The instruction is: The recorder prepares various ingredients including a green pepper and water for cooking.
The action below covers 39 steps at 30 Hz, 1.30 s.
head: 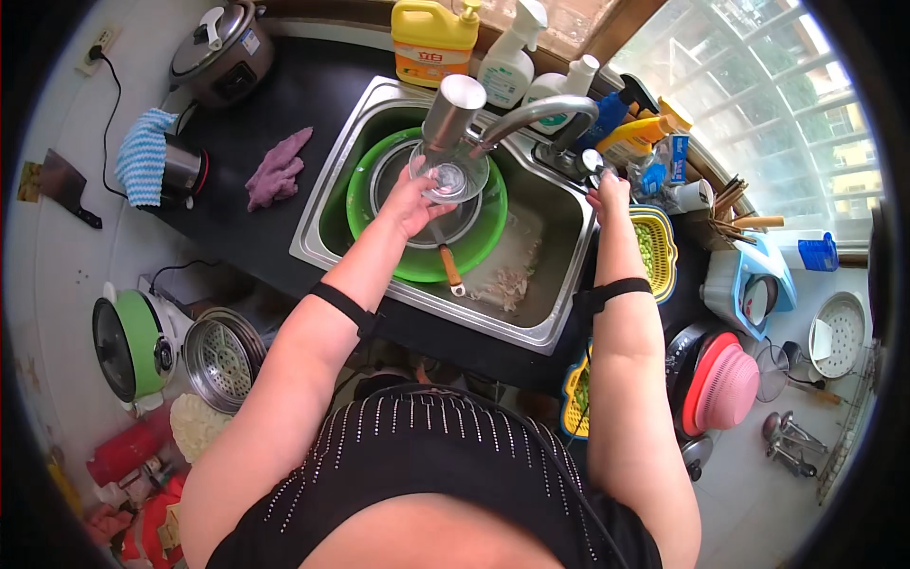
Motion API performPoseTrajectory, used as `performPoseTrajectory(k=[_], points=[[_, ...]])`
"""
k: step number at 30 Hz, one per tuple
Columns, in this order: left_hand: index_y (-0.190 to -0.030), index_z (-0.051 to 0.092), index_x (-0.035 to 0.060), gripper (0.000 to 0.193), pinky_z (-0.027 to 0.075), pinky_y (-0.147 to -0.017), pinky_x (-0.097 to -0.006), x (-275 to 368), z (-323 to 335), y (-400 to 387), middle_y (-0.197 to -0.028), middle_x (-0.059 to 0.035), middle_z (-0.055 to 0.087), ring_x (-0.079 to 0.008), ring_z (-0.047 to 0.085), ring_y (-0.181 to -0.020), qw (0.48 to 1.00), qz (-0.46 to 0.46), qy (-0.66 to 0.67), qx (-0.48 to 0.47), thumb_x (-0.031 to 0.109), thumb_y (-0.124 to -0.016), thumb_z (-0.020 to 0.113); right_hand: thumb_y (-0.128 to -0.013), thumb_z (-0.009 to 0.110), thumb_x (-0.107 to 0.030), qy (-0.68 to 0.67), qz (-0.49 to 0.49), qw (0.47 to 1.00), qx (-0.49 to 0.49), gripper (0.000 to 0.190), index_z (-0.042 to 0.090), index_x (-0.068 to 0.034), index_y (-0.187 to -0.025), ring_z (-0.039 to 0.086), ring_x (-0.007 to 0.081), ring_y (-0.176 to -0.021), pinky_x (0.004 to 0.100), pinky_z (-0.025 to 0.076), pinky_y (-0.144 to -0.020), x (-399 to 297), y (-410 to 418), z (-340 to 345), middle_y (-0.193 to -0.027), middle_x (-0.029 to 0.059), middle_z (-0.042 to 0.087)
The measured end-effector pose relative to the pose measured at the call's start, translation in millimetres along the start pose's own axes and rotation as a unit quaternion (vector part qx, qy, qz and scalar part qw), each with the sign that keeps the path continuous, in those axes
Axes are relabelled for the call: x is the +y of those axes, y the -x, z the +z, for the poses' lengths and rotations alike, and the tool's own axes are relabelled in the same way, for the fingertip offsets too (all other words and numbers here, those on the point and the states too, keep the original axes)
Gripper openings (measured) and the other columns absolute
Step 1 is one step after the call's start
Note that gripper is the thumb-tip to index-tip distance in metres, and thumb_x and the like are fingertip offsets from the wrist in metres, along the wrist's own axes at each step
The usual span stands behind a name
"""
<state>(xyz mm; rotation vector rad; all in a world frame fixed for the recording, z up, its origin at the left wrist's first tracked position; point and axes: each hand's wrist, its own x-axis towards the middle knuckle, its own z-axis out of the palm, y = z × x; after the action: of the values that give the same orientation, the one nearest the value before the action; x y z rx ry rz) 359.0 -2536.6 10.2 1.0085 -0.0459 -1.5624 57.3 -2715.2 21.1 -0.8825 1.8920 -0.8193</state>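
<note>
My left hand (411, 203) holds a transparent bowl (475, 181) over the sink, beneath a steel cylinder (453, 114) fitted at the spout of the curved faucet (540, 107). Right of the spout, my right hand (610, 193) is at the faucet's lever (591, 161), its fingers closed around it. Under the bowl, a green basin (494, 245) stands in the steel sink (547, 334). A round steel strainer or pan (382, 167) lies inside the basin, and a wooden-handled utensil (449, 264) leans out over its near rim. Pale food scraps (508, 284) lie on the sink floor.
Bottles, among them a yellow detergent jug (434, 43), line the window ledge. A yellow basket (665, 256) of green beans or peas stands right of the sink. Left on the black counter are a purple cloth (279, 171), a kettle (183, 167) and a rice cooker (224, 60).
</note>
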Motion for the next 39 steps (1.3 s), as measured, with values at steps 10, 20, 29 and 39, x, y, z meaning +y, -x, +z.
performPoseTrajectory(k=[10,20,29,39], points=[[-0.140,0.018,0.0194,0.071,0.048,-0.081,-0.0541,-5.7,0.8,-9.7,-0.134,-0.0099,0.036,-0.0347,0.048,-0.112,0.999,-0.012,-0.019,-0.023,0.001,-0.080,0.052,-0.085,0.053,-0.036,0.239,-0.178,0.953,0.058,0.041,0.065,0.001,-0.096,0.063,0.0332,-0.092,0.0409,0.049,-0.080,4.9,-40.5,-11.4,-0.093,0.0227,0.064],[-0.142,0.014,0.0205,0.067,0.050,-0.082,-0.0491,-3.1,4.0,-10.4,-0.129,-0.0163,0.041,-0.0330,0.054,-0.108,0.993,-0.060,-0.050,-0.093,0.006,-0.085,0.046,-0.092,0.043,-0.014,-0.188,0.061,0.975,-0.098,0.044,0.027,-0.004,-0.131,0.065,0.0342,-0.072,0.0380,0.055,-0.053,4.9,-12.3,-25.1,-0.096,0.0248,0.059],[-0.134,0.034,0.0146,0.047,0.053,-0.061,-0.0354,-14.9,7.1,22.7,-0.119,-0.0069,0.051,-0.0209,0.059,-0.097,0.938,0.028,-0.337,0.079,0.015,-0.089,0.045,-0.089,0.048,-0.018,-0.102,-0.104,0.975,-0.167,0.043,0.035,-0.006,-0.129,0.060,0.0172,-0.055,0.0269,0.049,-0.044,-24.3,100.7,-48.8,-0.088,0.0114,0.059],[-0.134,0.039,0.0195,0.063,0.046,-0.082,-0.0376,-21.2,23.4,63.0,-0.115,-0.0079,0.051,-0.0282,0.053,-0.099,0.379,0.470,-0.797,0.028,-0.003,-0.075,0.046,-0.084,0.054,-0.008,-0.068,-0.365,0.911,-0.180,0.016,0.059,-0.006,-0.099,0.061,0.0210,-0.068,0.0309,0.048,-0.062,18.4,247.8,-90.2,-0.081,0.0106,0.061]])
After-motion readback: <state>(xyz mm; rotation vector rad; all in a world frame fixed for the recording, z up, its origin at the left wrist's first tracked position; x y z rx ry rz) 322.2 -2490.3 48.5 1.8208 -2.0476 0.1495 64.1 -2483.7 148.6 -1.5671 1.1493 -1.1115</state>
